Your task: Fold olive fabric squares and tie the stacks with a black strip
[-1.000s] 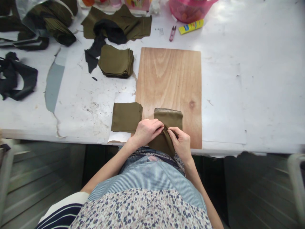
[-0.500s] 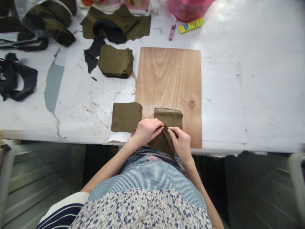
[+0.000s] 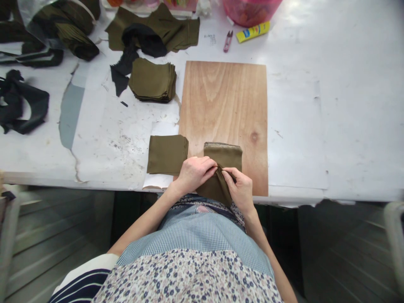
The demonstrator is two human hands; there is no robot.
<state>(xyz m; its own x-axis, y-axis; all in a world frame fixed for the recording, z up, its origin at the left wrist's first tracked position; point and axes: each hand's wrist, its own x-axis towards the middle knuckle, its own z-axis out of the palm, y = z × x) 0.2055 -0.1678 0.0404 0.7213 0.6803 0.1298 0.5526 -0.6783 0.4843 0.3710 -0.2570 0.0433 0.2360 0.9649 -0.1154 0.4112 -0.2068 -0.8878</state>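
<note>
I count two hands, my left hand [image 3: 196, 173] and right hand [image 3: 240, 187], over one board [image 3: 224, 99]. I have two neat stacks, a near stack [image 3: 166, 155] and a far stack [image 3: 151, 79]; their layers I cannot count, nor the cloths [image 3: 225, 156] at my hands. I see one snips [image 3: 227, 41], one tube [image 3: 253, 32], one pink tub [image 3: 249, 12].

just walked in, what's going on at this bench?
A person's left hand and right hand pinch some bunched olive cloth at the near edge of a wooden board. More cloth lies flat just beyond; can't tell if it's the same piece. A stack of olive pieces sits at the board's left edge.
</note>
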